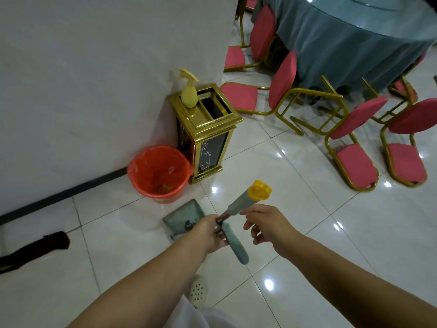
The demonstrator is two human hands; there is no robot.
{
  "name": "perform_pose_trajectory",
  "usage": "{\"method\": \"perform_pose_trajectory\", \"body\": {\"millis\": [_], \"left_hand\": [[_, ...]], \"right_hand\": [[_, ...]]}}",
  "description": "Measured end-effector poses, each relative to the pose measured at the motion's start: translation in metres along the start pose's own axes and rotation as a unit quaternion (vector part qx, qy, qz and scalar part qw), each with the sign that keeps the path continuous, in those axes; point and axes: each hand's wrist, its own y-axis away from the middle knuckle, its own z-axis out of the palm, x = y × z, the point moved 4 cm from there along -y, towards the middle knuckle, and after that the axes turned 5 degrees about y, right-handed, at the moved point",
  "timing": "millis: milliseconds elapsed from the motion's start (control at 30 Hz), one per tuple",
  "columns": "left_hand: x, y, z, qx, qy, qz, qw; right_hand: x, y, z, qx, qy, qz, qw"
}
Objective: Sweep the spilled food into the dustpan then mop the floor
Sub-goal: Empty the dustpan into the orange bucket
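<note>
Left hand [210, 230] grips two handles over the dustpan [183, 218], right hand [264, 224] open beside, orange bucket [158, 174] and gold bin [205, 133] far left.

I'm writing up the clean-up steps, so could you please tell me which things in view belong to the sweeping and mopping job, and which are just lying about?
Part of the job:
- dustpan on the floor
- grey handles, gripped by the left hand; right hand touches one
- orange bucket with food scraps inside

Just lying about:
- yellow spray bottle
- gold bin
- pink chairs
- round table
</note>
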Motion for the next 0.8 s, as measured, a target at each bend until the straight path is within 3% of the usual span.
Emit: {"method": "perform_pose_trajectory", "body": {"millis": [267, 500, 800], "left_hand": [[0.008, 0.016, -0.013, 0.035, -0.017, 0.073, 0.997], [0.021, 0.041, -0.032, -0.028, 0.009, 0.075, 0.997], [0.054, 0.105, -0.065, -0.123, -0.046, 0.106, 0.986]], "right_hand": [[0.022, -0.019, 0.026, 0.058, 0.046, 0.025, 0.997], [0.016, -0.016, 0.057, 0.048, 0.059, 0.038, 0.996], [-0.015, -0.004, 0.106, 0.023, 0.049, 0.033, 0.998]]}}
